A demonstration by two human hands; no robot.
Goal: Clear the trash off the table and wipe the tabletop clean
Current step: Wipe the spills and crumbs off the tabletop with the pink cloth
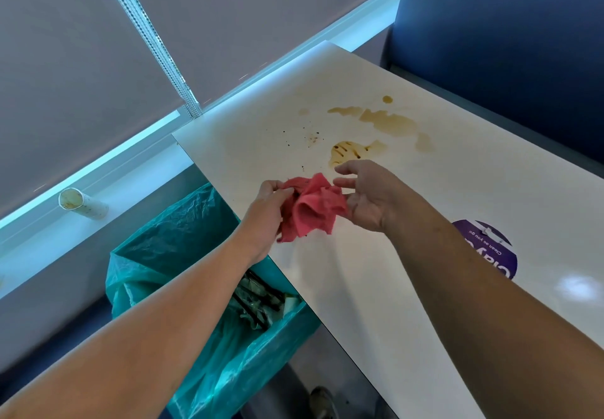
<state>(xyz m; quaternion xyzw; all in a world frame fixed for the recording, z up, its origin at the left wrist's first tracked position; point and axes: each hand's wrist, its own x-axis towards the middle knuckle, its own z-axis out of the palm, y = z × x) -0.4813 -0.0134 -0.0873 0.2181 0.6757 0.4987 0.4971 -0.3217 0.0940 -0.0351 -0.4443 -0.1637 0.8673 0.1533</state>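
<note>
A crumpled red cloth (pixel 310 209) hangs just above the white tabletop (pixel 376 288), near its left edge. My left hand (pixel 268 209) grips the cloth's left side with curled fingers. Beside the cloth's right side is my right hand (pixel 366 196), fingers spread and loosely bent, its fingertips at the cloth. Brown liquid stains (pixel 385 121) and dark crumbs (pixel 294 137) mark the tabletop beyond the hands. A bin lined with a teal bag (pixel 183 242) stands below the table's left edge, with trash (pixel 258 301) inside.
A used paper cup (pixel 81 204) lies on its side on the window ledge at the left. A purple round sticker (pixel 490 248) is on the tabletop at the right. A dark blue seat back (pixel 506 26) rises behind the table. A shoe (pixel 322 402) shows on the floor.
</note>
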